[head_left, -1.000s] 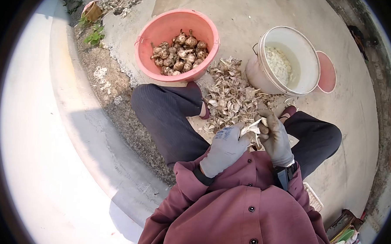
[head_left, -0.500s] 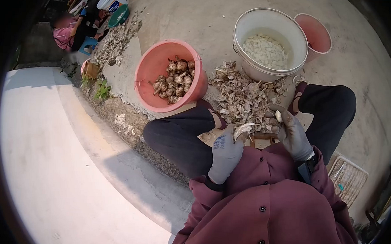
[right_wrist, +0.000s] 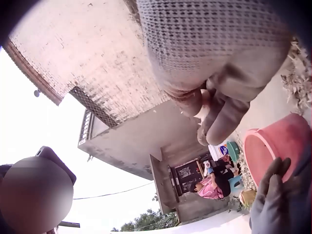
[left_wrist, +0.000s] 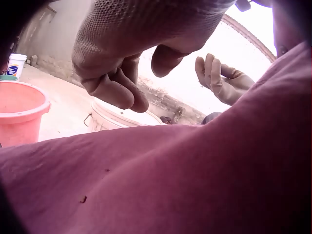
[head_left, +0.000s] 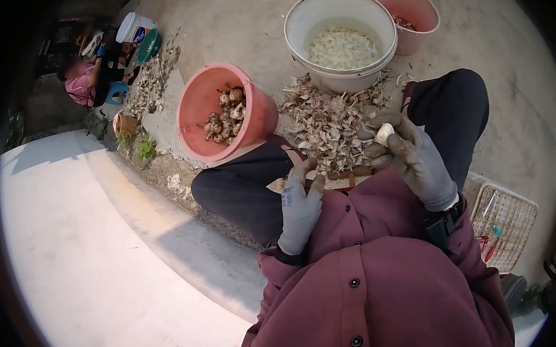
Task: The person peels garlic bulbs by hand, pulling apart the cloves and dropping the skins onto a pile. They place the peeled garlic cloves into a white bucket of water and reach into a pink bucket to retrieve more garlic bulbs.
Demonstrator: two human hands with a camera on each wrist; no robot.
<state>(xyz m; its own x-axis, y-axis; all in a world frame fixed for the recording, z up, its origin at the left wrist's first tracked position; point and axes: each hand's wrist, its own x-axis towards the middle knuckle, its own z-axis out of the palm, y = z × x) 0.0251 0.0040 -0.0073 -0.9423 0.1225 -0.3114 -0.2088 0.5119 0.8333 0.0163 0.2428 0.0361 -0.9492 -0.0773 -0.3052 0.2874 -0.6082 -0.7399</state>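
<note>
Between the gloved right hand's (head_left: 420, 162) thumb and fingers a pale garlic clove (head_left: 384, 134) is pinched, above a heap of dry garlic skins (head_left: 323, 123). The gloved left hand (head_left: 300, 210) is over the lap, its fingers loosely bent and holding nothing. That hand (left_wrist: 146, 39) looks empty in the left wrist view too. In the right wrist view the right hand (right_wrist: 219, 58) has its fingers bent around something pale, mostly hidden. A white bucket (head_left: 296, 38) holds peeled cloves (head_left: 343, 48) in water. Unpeeled bulbs (head_left: 233, 112) lie in a tilted pink basin (head_left: 260, 117).
A smaller pink bucket (head_left: 414, 40) stands behind the white one. At the right lies a cream plastic basket (head_left: 505, 220) with small items. A person in pink (head_left: 80, 84) sits at the far left near a green basin (head_left: 149, 46). A pale ledge (head_left: 102, 228) runs along the left.
The hands have moved apart, and the white garlic piece seen earlier in the left hand is gone from it. The right hand still pinches a clove. The head view has shifted.
</note>
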